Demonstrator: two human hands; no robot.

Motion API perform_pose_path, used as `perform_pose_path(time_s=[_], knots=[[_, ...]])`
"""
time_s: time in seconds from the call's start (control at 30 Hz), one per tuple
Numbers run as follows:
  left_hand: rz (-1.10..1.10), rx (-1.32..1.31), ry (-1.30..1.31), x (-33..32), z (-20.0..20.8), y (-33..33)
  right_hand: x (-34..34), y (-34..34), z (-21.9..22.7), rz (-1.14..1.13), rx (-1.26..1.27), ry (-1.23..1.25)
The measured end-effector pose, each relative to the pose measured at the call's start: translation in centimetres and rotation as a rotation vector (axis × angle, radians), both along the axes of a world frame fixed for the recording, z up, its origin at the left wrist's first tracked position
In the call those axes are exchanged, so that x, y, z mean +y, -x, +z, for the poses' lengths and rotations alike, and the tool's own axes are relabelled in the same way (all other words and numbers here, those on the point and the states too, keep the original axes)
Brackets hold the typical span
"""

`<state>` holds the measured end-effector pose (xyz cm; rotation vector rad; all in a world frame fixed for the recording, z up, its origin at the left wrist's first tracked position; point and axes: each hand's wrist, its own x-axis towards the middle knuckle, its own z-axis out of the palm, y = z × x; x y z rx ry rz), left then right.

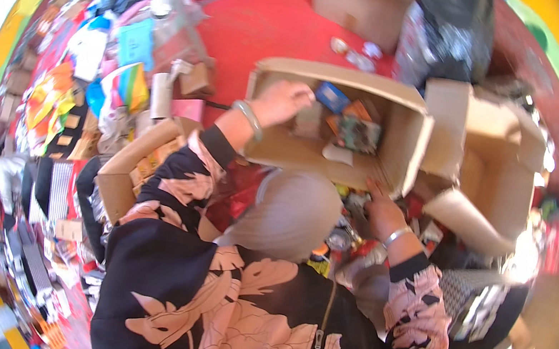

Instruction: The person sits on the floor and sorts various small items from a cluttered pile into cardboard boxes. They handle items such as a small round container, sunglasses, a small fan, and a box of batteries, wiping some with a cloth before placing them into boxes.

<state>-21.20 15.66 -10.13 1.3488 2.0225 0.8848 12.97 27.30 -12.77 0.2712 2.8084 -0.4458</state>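
Observation:
An open cardboard box [343, 76] stands in front of me. Inside lie a blue small box [332, 97], an orange small box [363, 110], a dark patterned pack [358, 135] and a white piece [337, 154]. My left hand [281, 104], with a pale bangle at the wrist, reaches over the box's left side. Its fingers are bent and blurred, and I see nothing in them. At the box's near right edge is my right hand [383, 213], wearing a bracelet. Its fingers are apart, one pointing up by the rim, above a jumble of small loose items [342, 237].
A second open cardboard box [486, 169] stands to the right. Behind are a large carton [359, 6] and a black plastic bag [452, 34] on red flooring [273, 22]. Mixed goods and bags [127, 79] pile up at left. My knee [295, 213] rises before the box.

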Motion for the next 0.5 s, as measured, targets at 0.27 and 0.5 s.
perform_pose_path(time_s=[0.27,0.5], knots=[[-0.362,0.194,0.598,11.6,-8.6,-3.5,-0.1,0.3,0.6,-0.115,-0.032,0.094],[0.285,-0.577,0.468,15.1,-21.8,-6.7,0.3,0.7,1.1,-0.159,-0.077,0.154]])
